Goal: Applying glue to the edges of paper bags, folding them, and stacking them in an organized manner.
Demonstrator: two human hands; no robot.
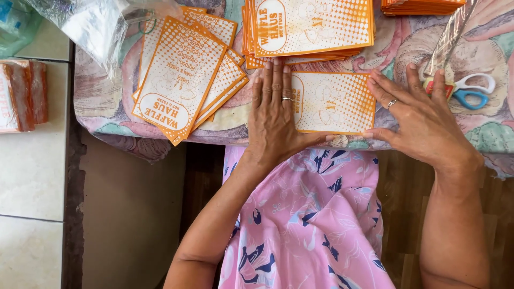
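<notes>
— Orange-and-white paper sleeve (334, 101), that one flat piece between both hands: where does it lie?

— On the tabletop (107, 101), on the flowered cloth, near its front edge. A neat stack of the same sleeves (313, 24) sits just beyond it, and a fanned pile (184, 75) lies off to the left.

— What are the hands doing with it?

— The left hand (273, 107) lies flat, palm down, fingers together, covering the sleeve's left end. The right hand (420, 120) lies spread at the right edge, thumb along the lower corner. Neither grip is closed on anything; both are open and pressing.

— So which step would you call it?

— By the look of it, flattening or squaring the piece against the cloth, rather than lifting it.

— And what would a next move need?

— I'd judge that one hand must keep the sleeve pinned while the other gets fingertips under an edge; thin paper slides easily on cloth.

— Anything near the right hand?

— Scissors (471, 91) with white and blue handles, just beyond its fingertips, partly under a clear plastic strip (452, 37).
</notes>
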